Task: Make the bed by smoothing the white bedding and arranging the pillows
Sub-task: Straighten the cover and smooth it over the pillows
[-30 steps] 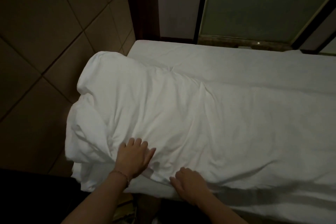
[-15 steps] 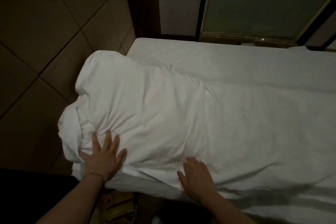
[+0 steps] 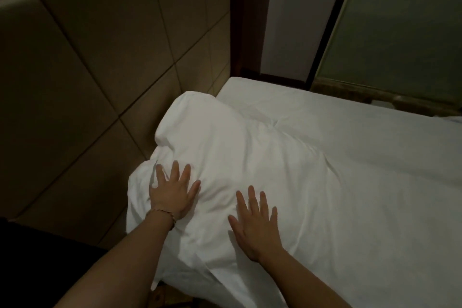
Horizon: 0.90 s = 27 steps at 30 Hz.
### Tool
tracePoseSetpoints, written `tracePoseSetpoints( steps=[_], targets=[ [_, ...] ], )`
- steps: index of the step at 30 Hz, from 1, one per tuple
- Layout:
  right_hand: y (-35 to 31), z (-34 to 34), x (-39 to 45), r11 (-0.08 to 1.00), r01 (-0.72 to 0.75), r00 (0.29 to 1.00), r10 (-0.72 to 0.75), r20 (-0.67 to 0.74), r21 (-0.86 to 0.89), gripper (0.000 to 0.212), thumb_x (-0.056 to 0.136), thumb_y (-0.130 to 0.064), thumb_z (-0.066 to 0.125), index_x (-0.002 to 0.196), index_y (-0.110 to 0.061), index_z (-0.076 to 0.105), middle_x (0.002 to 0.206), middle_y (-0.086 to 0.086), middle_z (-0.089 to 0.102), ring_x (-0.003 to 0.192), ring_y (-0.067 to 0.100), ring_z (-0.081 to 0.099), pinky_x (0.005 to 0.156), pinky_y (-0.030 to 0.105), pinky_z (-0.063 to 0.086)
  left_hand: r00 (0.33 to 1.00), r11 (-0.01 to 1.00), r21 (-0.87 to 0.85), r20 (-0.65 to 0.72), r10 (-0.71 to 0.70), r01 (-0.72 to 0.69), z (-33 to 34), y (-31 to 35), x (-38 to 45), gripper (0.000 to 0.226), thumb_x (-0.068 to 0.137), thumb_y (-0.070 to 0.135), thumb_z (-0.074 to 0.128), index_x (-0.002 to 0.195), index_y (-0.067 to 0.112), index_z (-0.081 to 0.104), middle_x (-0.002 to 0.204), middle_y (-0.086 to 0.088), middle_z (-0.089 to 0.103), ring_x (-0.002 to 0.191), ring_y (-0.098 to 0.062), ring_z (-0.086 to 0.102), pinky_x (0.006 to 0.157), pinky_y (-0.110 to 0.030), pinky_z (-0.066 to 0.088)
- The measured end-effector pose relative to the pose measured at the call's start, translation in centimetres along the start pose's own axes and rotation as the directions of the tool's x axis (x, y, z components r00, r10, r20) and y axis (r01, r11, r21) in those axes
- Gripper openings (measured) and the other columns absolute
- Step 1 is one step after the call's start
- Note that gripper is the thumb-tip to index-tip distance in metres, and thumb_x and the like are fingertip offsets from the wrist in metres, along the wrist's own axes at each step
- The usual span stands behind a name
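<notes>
Room: dim; padded headboard [image 3: 82,77] fills the upper left, a frosted glass panel [image 3: 400,22] the upper right.
Bed: one bed [image 3: 362,132], white sheet, running from centre to the right edge.
Bedding: one white duvet [image 3: 250,157], bunched in a mound at centre; its long axis runs from lower centre up toward the headboard corner.
Hands: two, both flat on the mound.
Left hand [image 3: 172,192]: grip open, fingers spread, pressing; one bracelet [image 3: 163,214] on the wrist.
Right hand [image 3: 255,225]: grip open, fingers straight, pressing just right of the left.
</notes>
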State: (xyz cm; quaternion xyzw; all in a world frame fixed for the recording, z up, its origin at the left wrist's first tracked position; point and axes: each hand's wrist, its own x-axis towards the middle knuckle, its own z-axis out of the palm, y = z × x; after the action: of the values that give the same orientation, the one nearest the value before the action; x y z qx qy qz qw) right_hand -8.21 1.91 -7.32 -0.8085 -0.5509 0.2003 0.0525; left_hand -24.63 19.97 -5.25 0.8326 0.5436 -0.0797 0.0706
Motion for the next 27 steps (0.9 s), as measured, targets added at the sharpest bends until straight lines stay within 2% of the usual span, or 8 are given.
tracePoseSetpoints(
  steps=[6,8,10,12,14,16,21,27],
  targets=[
    [-0.6,1.8,3.5,0.998,0.064,0.993,-0.062,0.099,-0.017,0.063,0.095,-0.067,0.002,0.149,-0.046,-0.025,0.156,-0.008,-0.037,0.145,0.026,-0.031,0.117,0.06,-0.007,0.987,0.995,-0.079,0.151,-0.056,0.069,4.7,-6.0,-0.5,0.067,0.092,0.073,0.0,0.152,0.048,-0.014,0.162,0.014,-0.022,0.15,-0.042,0.001,0.11,-0.073,0.019],
    [-0.9,2.5,4.0,0.998,0.058,0.991,-0.055,0.123,-0.024,0.063,0.097,-0.066,0.006,0.148,-0.046,-0.026,0.155,-0.008,-0.04,0.144,0.026,-0.033,0.116,0.061,-0.01,0.94,0.962,-0.128,0.279,-0.198,0.241,7.1,-9.1,-2.5,0.066,0.091,0.075,0.006,0.142,0.055,-0.03,0.153,0.02,-0.036,0.149,-0.042,-0.005,0.104,-0.08,0.015],
    [-1.0,2.8,4.1,0.998,0.049,0.99,-0.045,0.132,-0.027,0.063,0.098,-0.066,0.006,0.148,-0.045,-0.027,0.153,-0.008,-0.042,0.143,0.026,-0.035,0.115,0.061,-0.012,0.857,0.909,-0.096,0.386,-0.341,0.405,8.2,-11.9,-4.4,0.077,0.077,0.085,-0.003,0.145,0.055,-0.024,0.16,0.012,-0.028,0.148,-0.046,0.008,0.1,-0.079,0.024],
    [-0.5,2.6,4.3,0.996,0.068,0.989,-0.061,0.132,-0.048,0.064,0.097,-0.066,0.004,0.148,-0.044,-0.028,0.153,-0.008,-0.042,0.143,0.026,-0.035,0.115,0.06,-0.012,0.825,0.84,-0.136,0.321,-0.464,0.525,6.9,-11.7,-5.4,0.097,0.075,0.085,-0.011,0.155,0.036,0.013,0.164,-0.006,0.014,0.133,-0.045,0.04,0.099,-0.063,0.04],
    [-0.2,2.4,4.3,0.995,0.083,0.991,-0.076,0.113,-0.06,0.064,0.096,-0.065,0.001,0.149,-0.042,-0.027,0.153,-0.009,-0.042,0.143,0.025,-0.036,0.116,0.059,-0.013,0.909,0.886,-0.233,-0.015,-0.416,0.402,5.1,-9.4,-4.5,0.086,0.09,0.069,-0.002,0.133,0.014,0.048,0.137,-0.013,0.049,0.11,-0.04,0.056,0.085,-0.049,0.049],
    [0.2,1.9,4.8,0.995,0.093,0.99,-0.088,0.107,-0.044,0.064,0.096,-0.064,0.0,0.149,-0.042,-0.027,0.153,-0.011,-0.042,0.142,0.023,-0.037,0.116,0.059,-0.013,0.933,0.939,-0.269,-0.227,-0.278,0.215,2.0,-5.4,-1.7,0.069,0.095,0.061,0.01,0.12,0.013,0.053,0.125,-0.009,0.054,0.11,-0.035,0.055,0.086,-0.048,0.049],
    [1.7,0.1,5.5,0.992,0.112,0.99,-0.107,0.093,-0.054,0.063,0.096,-0.065,0.001,0.146,-0.044,-0.032,0.152,-0.011,-0.043,0.142,0.023,-0.038,0.116,0.058,-0.013,0.96,0.91,-0.332,-0.046,-0.277,0.247,-1.1,2.6,4.3,0.068,0.099,0.062,0.021,0.153,0.02,0.025,0.161,-0.003,0.022,0.144,-0.03,0.025,0.111,-0.058,0.029],
    [3.3,-1.1,7.5,0.997,0.065,0.996,-0.063,0.059,-0.034,0.061,0.098,-0.066,0.003,0.142,-0.047,-0.036,0.151,-0.012,-0.044,0.14,0.021,-0.04,0.116,0.057,-0.015,0.967,0.943,-0.213,0.053,-0.249,0.255,0.1,2.9,7.4,0.072,0.096,0.069,0.011,0.156,0.033,0.0,0.165,-0.001,0.001,0.147,-0.036,0.015,0.111,-0.062,0.025]
  ],
)
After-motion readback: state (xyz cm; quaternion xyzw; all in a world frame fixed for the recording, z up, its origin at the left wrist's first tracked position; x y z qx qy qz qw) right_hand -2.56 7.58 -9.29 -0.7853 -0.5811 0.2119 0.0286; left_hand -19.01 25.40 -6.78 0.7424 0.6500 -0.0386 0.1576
